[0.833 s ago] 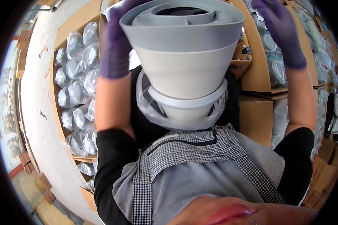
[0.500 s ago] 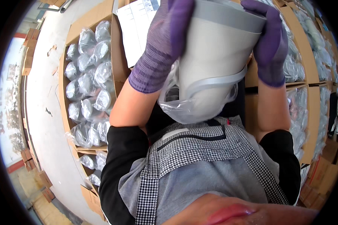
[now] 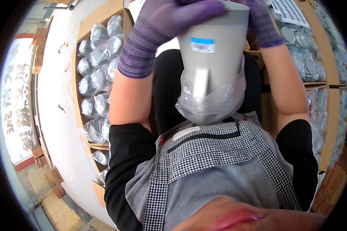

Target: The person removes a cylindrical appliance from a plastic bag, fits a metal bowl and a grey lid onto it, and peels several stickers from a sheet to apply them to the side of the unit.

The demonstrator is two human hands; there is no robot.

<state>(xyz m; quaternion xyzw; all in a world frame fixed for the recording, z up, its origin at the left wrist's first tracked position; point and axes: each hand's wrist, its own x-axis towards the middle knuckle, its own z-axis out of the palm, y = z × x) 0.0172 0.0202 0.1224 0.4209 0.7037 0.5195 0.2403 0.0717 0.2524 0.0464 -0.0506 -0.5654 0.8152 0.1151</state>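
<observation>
Between my gloved hands is a light grey jug [image 3: 219, 57], held above my lap. A blue-and-white sticker [image 3: 202, 45] is on its side, and its pale handle [image 3: 200, 82] faces me. A clear plastic bag [image 3: 223, 100] is bunched around its lower end, nearest my apron. My left hand [image 3: 177, 17], in a purple knit glove, is closed on the jug's upper left, the thumb lying across near the rim. My right hand [image 3: 261, 23], in a matching glove, is against the upper right side; its fingertips are hidden behind the jug.
On the left stands an open cardboard box [image 3: 76, 82] with rows of bagged grey items [image 3: 100, 79]. More boxes [image 3: 320, 46] of bagged goods line the right, with a printed sheet [image 3: 291, 11] on top of one. Pale floor [image 3: 52, 111] runs along the left.
The jug has turned in my hands, so its handle has swung from the right side to face me and the sticker has come into view. Both hands have shifted around it.
</observation>
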